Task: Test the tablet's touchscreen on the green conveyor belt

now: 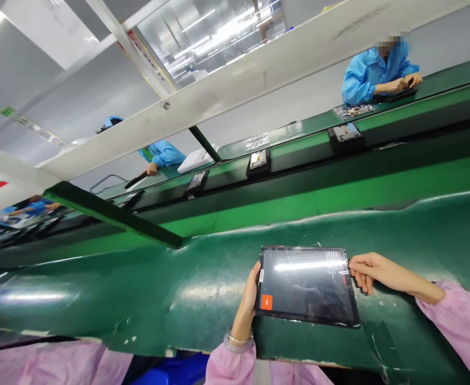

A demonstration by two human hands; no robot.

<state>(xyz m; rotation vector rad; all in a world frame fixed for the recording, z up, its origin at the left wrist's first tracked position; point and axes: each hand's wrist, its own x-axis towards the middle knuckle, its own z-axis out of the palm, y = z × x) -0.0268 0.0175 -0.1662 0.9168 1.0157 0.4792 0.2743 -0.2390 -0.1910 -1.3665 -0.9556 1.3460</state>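
A dark tablet (307,286) with a glossy screen lies flat on the green mat (138,299) in front of me. It bears an orange sticker at its lower left corner and a small red tab at its right edge. My left hand (247,305) grips the tablet's left edge, thumb on top. My right hand (369,270) pinches the right edge near the red tab with its fingertips. Both arms wear pink sleeves.
A green conveyor belt (291,206) runs beyond the mat, carrying black trays with tablets (257,161). Across it, people in blue coats (373,72) work at a far bench. A white beam (226,88) and a green bar (110,214) cross overhead.
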